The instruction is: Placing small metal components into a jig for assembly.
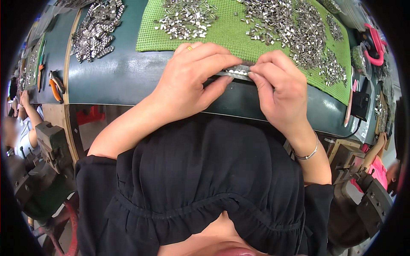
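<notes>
Over the front edge of the dark green table (pixel 115 81), I hold a narrow metal strip (pixel 238 71) with a row of small shiny pieces along it. My left hand (pixel 190 79) grips its left part, with the thumb below and the fingers above. At the right end, my right hand (pixel 282 87) pinches with thumb and forefinger; whether a loose piece sits between those fingertips is hidden. Just beyond my hands lies a green textured mat (pixel 147 25). Small silver metal pieces (pixel 185 23) are heaped on it, with a larger heap (pixel 299 32) farther right.
Joined metal pieces (pixel 96 34) form a pile at the far left. Orange-handled pliers (pixel 56 86) lie beyond a wooden divider. A pink-handled tool (pixel 376 47) and a black box (pixel 361 103) with a cable are at right. Other people sit left (pixel 32 128) and right (pixel 378 170).
</notes>
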Demonstrator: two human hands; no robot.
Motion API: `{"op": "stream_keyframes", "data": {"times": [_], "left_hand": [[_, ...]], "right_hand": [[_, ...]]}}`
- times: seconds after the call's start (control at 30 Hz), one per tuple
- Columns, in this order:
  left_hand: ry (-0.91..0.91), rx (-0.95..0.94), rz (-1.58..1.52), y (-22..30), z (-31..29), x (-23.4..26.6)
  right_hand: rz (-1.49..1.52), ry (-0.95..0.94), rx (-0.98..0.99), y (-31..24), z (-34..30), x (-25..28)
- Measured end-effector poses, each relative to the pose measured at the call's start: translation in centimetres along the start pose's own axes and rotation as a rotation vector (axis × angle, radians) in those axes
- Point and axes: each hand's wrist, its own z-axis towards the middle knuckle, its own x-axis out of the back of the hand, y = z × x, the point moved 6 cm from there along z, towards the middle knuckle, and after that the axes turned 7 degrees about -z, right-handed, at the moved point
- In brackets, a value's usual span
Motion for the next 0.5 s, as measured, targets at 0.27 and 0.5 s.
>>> {"op": "stream_keyframes", "data": {"times": [0.27, 0.5], "left_hand": [[-0.02, -0.014, 0.009, 0.1, 0.2, 0.2], [-0.114, 0.09, 0.268, -0.9, 0.1, 2.7]], "right_hand": [[-0.359, 0.024, 0.302, -1.5, -2.1, 0.5], [0.025, -0.117, -0.185, 3.6, -4.0, 3.5]]}}
